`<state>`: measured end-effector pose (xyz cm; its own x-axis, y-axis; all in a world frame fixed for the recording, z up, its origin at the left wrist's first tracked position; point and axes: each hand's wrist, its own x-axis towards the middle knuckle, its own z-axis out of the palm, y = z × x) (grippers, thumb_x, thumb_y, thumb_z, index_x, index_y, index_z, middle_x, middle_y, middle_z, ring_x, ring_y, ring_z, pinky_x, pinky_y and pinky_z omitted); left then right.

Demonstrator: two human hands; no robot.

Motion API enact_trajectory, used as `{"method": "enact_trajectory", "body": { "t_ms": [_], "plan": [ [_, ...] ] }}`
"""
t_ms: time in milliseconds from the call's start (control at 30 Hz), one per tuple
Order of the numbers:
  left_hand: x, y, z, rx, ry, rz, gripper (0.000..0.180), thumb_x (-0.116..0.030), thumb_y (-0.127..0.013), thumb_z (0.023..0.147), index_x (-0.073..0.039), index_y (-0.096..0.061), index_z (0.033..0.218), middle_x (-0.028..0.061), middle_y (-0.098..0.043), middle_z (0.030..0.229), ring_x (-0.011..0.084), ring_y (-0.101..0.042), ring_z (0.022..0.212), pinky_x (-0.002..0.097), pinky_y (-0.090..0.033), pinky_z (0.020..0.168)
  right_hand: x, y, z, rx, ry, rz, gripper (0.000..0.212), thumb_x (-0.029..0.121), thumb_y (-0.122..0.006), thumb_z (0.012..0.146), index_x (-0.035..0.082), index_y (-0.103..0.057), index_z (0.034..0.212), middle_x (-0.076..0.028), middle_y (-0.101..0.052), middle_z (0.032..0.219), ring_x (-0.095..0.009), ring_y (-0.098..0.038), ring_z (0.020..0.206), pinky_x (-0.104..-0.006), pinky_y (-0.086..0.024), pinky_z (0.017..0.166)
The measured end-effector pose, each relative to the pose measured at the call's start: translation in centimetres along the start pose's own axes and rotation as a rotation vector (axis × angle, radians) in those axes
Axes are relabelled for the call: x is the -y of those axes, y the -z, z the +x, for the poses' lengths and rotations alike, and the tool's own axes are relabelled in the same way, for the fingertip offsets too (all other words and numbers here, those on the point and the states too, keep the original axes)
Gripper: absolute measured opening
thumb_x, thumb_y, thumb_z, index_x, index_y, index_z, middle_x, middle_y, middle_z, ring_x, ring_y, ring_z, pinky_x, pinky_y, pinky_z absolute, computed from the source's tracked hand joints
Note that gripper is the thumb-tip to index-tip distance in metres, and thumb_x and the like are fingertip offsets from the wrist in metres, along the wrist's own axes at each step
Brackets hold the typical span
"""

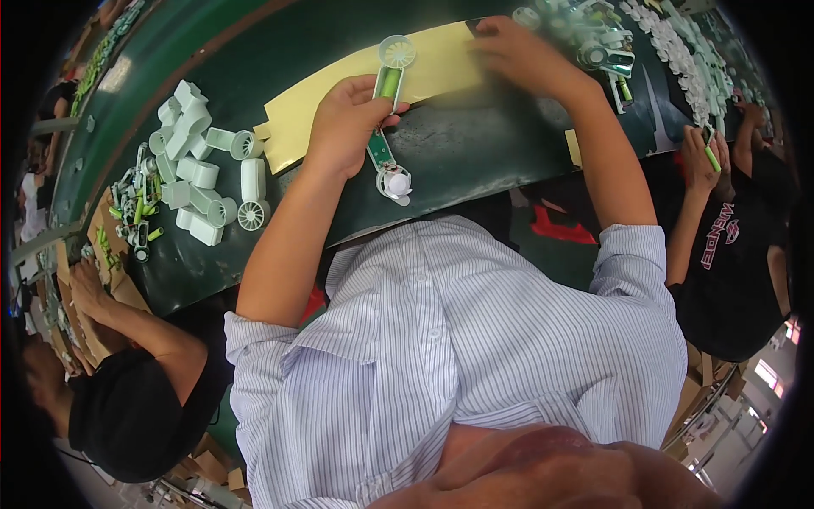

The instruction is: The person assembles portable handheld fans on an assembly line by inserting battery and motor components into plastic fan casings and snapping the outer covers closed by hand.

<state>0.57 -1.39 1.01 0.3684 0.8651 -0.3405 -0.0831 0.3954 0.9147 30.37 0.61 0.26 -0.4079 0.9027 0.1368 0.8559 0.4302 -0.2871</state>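
Note:
My left hand (346, 123) is closed around a handheld fan assembly (390, 83). A round slotted grille tops its pale housing, and a light-green battery cell lies inside. From the lower end a green circuit board (379, 148) leads to a round white part (394, 182), held above the dark table. My right hand (521, 58) is off to the right, over the right end of a long yellow sheet (331, 92). Its fingers point left and look apart, slightly blurred, with nothing visible in them. The sheet lies flat behind my left hand.
Pale-green fan housings (199, 174) are heaped at left, beside a pile of green cells and small parts (136, 204). More fan assemblies (598, 55) lie beyond my right hand, near rows of white parts (670, 59). Co-workers sit at both sides; one hand (699, 157) at right holds a green piece.

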Motion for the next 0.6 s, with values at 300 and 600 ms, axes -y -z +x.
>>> {"method": "enact_trajectory", "body": {
  "t_ms": [300,600],
  "plan": [
    [0.9,-0.2,0.4,-0.053,-0.032,-0.092,0.039,-0.001,-0.063,0.084,0.008,-0.051,0.12,0.0145,-0.064,0.106,0.0221,-0.067,0.095,0.0253,-0.053,0.077,1.8,-0.8,-2.5,-0.388,-0.303,0.525,0.023,0.01,-0.066,0.085,0.008,-0.065,0.108,-0.001,-0.064,0.089,-0.013,-0.061,0.082,-0.0268,-0.048,0.073],
    [0.8,-0.4,0.0,-0.059,-0.06,-0.064,0.039,-0.002,-0.063,0.084,0.01,-0.054,0.12,0.0156,-0.067,0.104,0.0212,-0.067,0.094,0.0241,-0.053,0.077,7.5,1.4,-0.6,-0.077,-0.31,1.185,0.028,0.013,-0.068,0.086,0.004,-0.066,0.112,0.0,-0.065,0.087,-0.006,-0.056,0.076,-0.0202,-0.045,0.068]
  ]
}}
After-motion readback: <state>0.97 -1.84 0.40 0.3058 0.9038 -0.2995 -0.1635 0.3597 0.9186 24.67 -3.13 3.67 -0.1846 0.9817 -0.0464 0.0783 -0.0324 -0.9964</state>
